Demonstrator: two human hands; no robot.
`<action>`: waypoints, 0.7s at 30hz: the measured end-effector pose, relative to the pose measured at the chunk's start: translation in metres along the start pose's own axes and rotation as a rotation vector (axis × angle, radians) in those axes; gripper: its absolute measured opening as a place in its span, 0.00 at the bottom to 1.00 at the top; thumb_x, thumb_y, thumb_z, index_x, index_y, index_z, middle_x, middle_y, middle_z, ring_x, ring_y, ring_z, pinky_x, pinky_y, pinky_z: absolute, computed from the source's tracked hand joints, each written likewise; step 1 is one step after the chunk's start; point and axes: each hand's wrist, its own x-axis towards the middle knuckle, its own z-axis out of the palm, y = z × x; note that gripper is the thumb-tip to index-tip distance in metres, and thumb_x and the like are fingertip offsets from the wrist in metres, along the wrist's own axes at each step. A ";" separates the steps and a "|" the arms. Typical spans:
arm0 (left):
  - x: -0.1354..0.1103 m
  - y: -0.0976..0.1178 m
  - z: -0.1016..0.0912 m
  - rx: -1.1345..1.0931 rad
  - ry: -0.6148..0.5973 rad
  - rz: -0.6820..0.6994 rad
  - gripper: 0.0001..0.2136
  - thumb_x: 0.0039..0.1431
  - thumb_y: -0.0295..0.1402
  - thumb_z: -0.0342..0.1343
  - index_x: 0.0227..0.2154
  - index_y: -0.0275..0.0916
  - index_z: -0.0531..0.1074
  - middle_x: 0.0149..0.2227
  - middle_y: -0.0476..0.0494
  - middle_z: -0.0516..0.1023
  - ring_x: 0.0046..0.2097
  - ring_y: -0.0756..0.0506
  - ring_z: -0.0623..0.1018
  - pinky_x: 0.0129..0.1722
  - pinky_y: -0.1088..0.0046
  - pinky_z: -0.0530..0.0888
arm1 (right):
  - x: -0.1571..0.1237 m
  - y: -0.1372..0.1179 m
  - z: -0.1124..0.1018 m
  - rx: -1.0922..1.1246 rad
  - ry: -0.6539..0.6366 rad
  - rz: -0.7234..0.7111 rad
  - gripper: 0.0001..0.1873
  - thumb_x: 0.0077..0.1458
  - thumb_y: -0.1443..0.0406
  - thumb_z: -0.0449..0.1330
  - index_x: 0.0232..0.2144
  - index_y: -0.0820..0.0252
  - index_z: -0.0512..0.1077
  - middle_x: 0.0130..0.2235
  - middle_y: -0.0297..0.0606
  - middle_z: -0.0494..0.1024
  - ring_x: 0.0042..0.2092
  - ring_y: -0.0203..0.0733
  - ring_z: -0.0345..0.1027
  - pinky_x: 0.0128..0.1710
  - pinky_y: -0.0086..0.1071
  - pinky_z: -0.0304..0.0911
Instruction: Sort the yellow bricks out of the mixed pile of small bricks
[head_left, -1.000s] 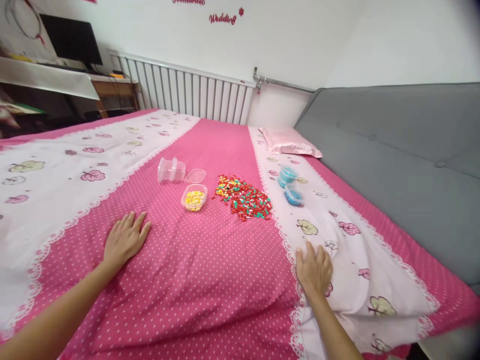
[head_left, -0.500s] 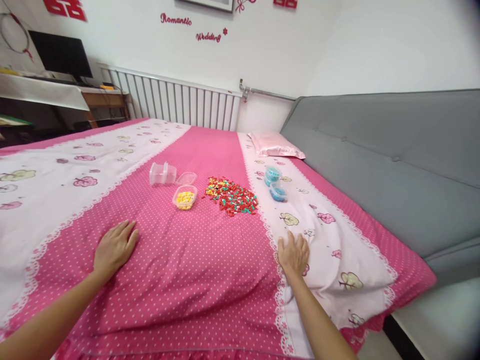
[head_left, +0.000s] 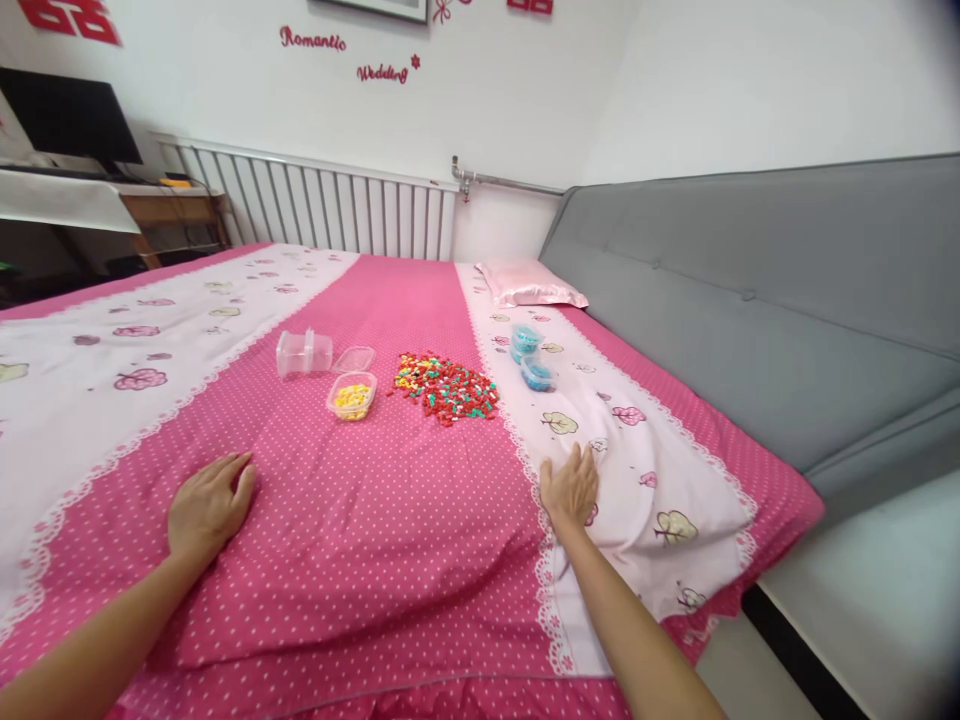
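Note:
Both of my hands rest palm down on a pink and white bedsheet [head_left: 360, 570] and hold nothing. My left hand [head_left: 211, 508] lies on the dotted pink part, fingers stretched forward. On the white printed strip is my right hand [head_left: 570, 487], its fingers slightly spread. Beyond them, a loose pile of small red, yellow and green pieces [head_left: 450, 388] is spread on the sheet. To its left stands a clear tub of yellow pieces [head_left: 352, 399], with a clear lid [head_left: 354, 360] behind it. Clear tubs with blue pieces [head_left: 538, 374] stand right of the pile.
Clear empty containers [head_left: 304, 353] lie on their side at the left. A pink pillow [head_left: 531, 284] is at the far end, beside the grey headboard [head_left: 697, 270]. Behind the bed runs a white radiator [head_left: 322, 200]; a desk with a monitor [head_left: 67, 115] stands far left.
The view has turned slightly to the right, so everything appears shifted left. Both hands stay flat on the sheet, and the tubs and pile have not moved on it.

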 end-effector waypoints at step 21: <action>0.006 -0.004 0.006 0.075 -0.036 0.063 0.33 0.60 0.47 0.30 0.55 0.26 0.64 0.56 0.32 0.68 0.58 0.38 0.65 0.59 0.63 0.56 | 0.001 -0.002 0.001 0.004 -0.022 -0.006 0.32 0.56 0.58 0.46 0.57 0.77 0.55 0.60 0.63 0.57 0.59 0.59 0.50 0.56 0.49 0.46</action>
